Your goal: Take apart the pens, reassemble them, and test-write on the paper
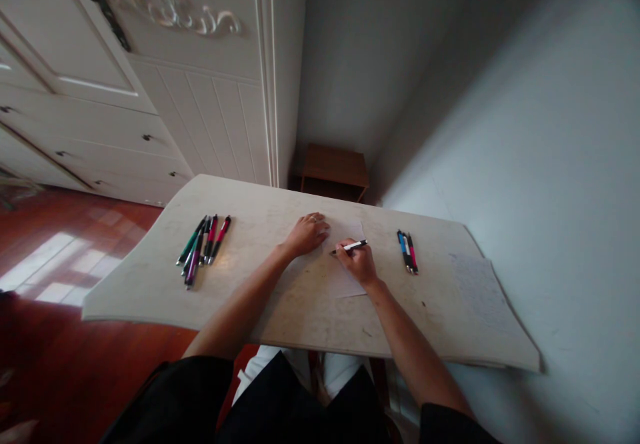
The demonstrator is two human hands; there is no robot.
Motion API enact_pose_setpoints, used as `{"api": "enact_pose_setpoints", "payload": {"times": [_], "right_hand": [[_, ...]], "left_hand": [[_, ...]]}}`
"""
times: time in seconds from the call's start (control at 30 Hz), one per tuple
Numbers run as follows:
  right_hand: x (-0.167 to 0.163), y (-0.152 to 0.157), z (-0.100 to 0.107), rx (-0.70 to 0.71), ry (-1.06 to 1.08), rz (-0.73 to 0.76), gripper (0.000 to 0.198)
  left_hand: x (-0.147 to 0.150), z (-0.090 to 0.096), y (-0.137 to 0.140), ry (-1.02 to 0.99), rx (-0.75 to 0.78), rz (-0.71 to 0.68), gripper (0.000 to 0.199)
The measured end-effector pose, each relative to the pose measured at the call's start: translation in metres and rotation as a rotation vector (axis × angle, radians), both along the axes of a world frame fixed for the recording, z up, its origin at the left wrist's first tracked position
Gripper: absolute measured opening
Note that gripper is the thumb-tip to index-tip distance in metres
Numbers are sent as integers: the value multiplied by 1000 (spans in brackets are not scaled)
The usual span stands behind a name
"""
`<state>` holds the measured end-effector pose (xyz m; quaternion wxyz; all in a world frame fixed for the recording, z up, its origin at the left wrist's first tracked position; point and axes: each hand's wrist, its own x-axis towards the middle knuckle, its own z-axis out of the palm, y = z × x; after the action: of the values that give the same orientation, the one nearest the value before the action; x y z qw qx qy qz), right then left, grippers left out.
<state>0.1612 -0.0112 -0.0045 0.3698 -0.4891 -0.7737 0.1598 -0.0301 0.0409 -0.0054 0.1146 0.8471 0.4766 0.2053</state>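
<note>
A black and white pen [356, 246] is gripped in my right hand [359, 265], its tip down at a sheet of white paper [350, 289]. My left hand [306, 235] lies with its fingers stretched out over the paper's left edge, a ring on one finger. Both hands hide parts of the sheet. To the left lies a loose group of several pens [204, 247] in green, black, purple and red. On the right, a smaller cluster of pens [408, 252] in blue, white and pink lies side by side.
The white table [280, 317] has a worn, stained top. Another paper covered in marks [484, 291] lies near its right end. Beyond the far edge stand a brown wooden stand [335, 164] and a white cabinet [215, 117]; a wall [565, 217] runs along the right.
</note>
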Motion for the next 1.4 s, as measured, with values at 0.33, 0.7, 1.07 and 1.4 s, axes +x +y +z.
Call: {"api": "enact_pose_setpoints", "payload": {"times": [0.33,0.7,1.07,1.4], "right_hand": [[2,1,2,-1,-15,-47,27],[1,-2,8,8,33,-94,29],[0,-1,3,12,-3,-47,28],[-2,-2,3,0,-10,-14,27]], "left_hand": [[0,0,1,-10,4,-3,30],[0,-2,1,-23,20,-3,28],[-1,-2,1,-42,-2,-5,29],[0,-1,1,-3,-2,-3,29]]}}
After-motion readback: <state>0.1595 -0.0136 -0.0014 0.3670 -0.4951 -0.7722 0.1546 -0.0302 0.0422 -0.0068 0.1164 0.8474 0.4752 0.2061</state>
